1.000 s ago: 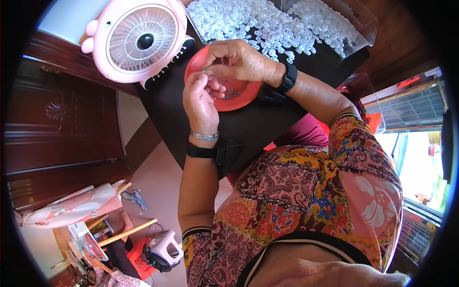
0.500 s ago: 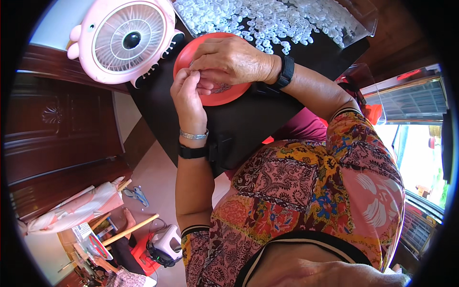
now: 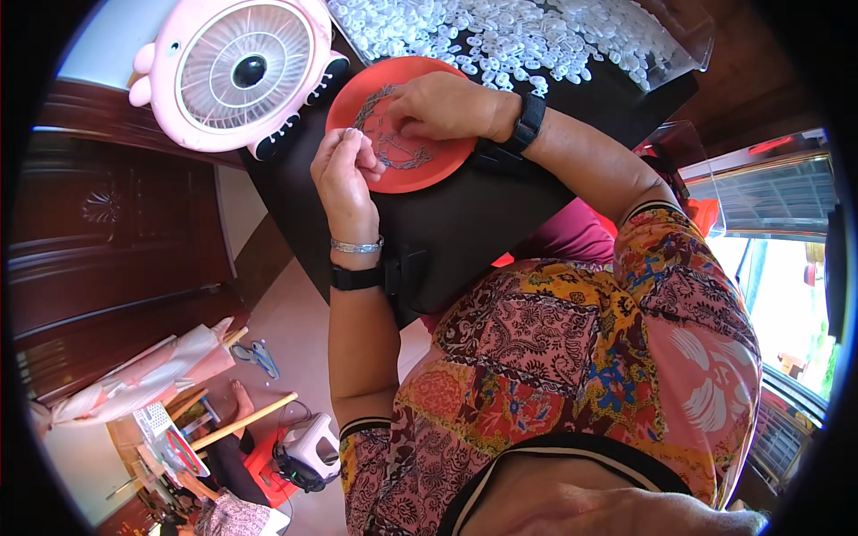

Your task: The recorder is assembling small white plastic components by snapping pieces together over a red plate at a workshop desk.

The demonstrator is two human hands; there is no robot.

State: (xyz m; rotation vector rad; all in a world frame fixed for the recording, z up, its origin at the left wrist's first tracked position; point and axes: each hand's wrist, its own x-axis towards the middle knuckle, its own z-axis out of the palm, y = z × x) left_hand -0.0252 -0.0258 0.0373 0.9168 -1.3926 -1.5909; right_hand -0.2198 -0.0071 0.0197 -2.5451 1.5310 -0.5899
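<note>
A round red plate [image 3: 454,159] lies on the dark table, holding many small thin grey metal pieces [image 3: 365,111] heaped in a rough ring near its rim. Over the plate's far right half, my right hand [image 3: 451,105] reaches down with curled fingers. Its fingertips touch the plate's middle, and whatever they pinch is hidden. At the plate's near left rim, my left hand [image 3: 347,183] is closed, thumb and forefinger pressed together and the other fingers folded in. What it holds is too small to make out.
Many small whitish oval plastic pieces [image 3: 500,45] spread from a clear tray [image 3: 702,49] across the far side of the dark table [image 3: 465,219]. A pink animal-shaped fan [image 3: 152,112] stands at far left. Another person's foot [image 3: 241,397] and a red stool [image 3: 268,478] show at lower left.
My hands were together over the plate. Now they are apart: the right has moved right and down to the plate, uncovering the metal pieces, and the left has shifted slightly left.
</note>
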